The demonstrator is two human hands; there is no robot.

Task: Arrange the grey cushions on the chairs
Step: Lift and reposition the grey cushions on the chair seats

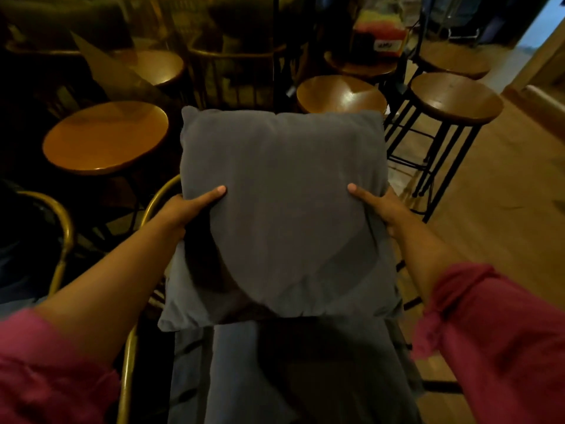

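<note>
A square grey cushion (pixel 281 191) fills the middle of the view, held up in front of me by both hands. My left hand (pixel 186 208) grips its left edge with the thumb on top. My right hand (pixel 380 206) grips the right edge the same way. Below it, a second grey cushion (pixel 293 371) lies on the seat of a chair with a curved brass-coloured frame (pixel 153 203). The held cushion's lower edge overlaps the far end of the lying one. My fingers are hidden behind the cushion.
Round wooden stools stand around: one at the left (pixel 105 137), one behind the cushion (pixel 341 93), two at the right (pixel 455 97). Another brass chair arm (pixel 62 240) is at the left edge. Wooden floor (pixel 501 215) runs along the right.
</note>
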